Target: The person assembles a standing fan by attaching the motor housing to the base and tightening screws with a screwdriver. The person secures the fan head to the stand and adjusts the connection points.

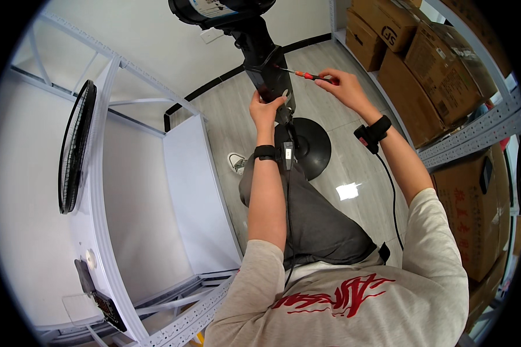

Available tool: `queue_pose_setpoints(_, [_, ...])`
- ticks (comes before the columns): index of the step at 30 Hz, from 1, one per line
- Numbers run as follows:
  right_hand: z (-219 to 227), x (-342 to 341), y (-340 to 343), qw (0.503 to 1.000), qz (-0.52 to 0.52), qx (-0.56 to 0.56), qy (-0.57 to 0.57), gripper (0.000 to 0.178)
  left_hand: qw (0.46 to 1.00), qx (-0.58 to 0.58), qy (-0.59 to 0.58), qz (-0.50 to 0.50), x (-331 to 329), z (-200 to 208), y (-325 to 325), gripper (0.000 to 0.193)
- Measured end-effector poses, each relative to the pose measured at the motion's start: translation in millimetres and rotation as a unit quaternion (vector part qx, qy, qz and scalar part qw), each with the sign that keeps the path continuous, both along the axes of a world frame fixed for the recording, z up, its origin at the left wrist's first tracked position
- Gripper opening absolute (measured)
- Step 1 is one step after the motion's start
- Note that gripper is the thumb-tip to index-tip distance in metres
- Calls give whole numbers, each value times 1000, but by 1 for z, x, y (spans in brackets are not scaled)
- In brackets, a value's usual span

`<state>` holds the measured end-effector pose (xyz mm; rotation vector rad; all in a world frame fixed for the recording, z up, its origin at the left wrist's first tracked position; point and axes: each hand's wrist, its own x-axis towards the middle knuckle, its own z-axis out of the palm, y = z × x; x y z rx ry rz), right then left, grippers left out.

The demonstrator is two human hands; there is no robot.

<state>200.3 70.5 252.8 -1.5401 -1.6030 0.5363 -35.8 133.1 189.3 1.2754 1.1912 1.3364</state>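
Observation:
A black pedestal fan [261, 52] without its front grille stands before me, its round base [317, 151] on the floor. My left hand [264, 113] is closed around the lower part of the fan's control housing, thumb on the near face and the other fingers mostly hidden behind it. In my right hand [348, 90] is a screwdriver [307, 75] with a red and black handle, held by its end between the fingers. The shaft points left, and its tip meets the side of the housing. Whether it sits in a screw is too small to tell.
On a white shelf to my left lie a round black fan grille [76, 147] and a small dark flat object [109, 311]. Cardboard boxes [446, 69] fill the metal rack [474, 136] at right. A black cable [395, 202] hangs from my right wrist strap.

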Motion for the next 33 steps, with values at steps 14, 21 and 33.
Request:
queue_pose_setpoints(14, [10,-11,-13,999,-18,-42,0,34,997,-15,-66,-26,2,10,-6,55])
queue_pose_setpoints(21, [-19,-3,1,953,4,-151,264,36,996,-60,-61,13,11,17,-15,56])
queue_pose_setpoints(33, [-7,-26,-14,993,-64,-29,92,27,993,-85,-84,18,9,22,-18,61])
